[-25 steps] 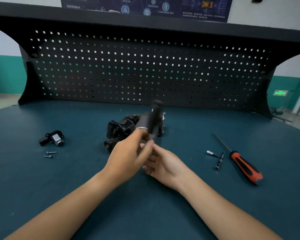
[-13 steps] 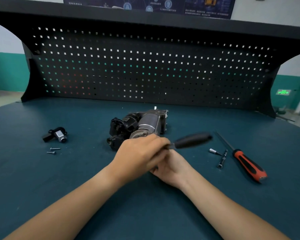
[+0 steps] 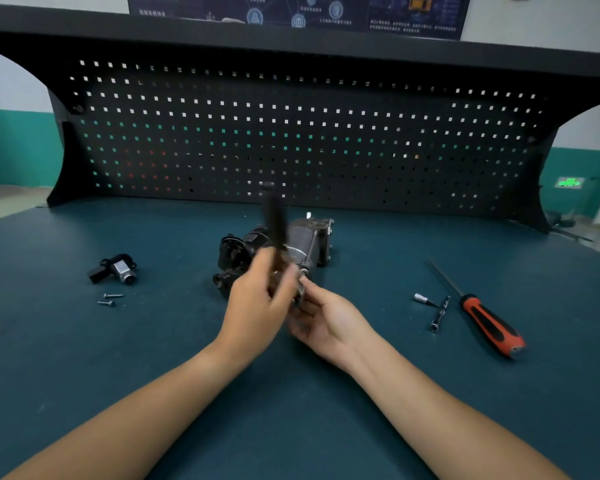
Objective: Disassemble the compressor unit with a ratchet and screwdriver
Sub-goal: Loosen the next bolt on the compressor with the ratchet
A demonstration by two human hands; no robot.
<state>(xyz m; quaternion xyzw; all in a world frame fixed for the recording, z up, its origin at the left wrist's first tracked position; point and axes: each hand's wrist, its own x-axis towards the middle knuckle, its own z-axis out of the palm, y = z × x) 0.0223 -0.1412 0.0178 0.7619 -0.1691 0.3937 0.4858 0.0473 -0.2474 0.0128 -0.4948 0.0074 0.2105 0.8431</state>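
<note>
Compressor unit (image 3: 302, 240) lies mid-bench (image 3: 146, 358), just beyond both hands. The left hand (image 3: 257, 306) grips the blurred, upright ratchet (image 3: 275, 220); the right hand (image 3: 329, 317) cups the tool's head, its fingers' (image 3: 309, 289) hold too blurred to tell. A screwdriver (image 3: 489, 323) lies well right.

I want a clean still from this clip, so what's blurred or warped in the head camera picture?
Head view: the ratchet handle is motion-smeared, the left hand holding it soft; the screwdriver and two screws are sharp; the wide lens bows the pegboard top; light is dim and even.
</note>
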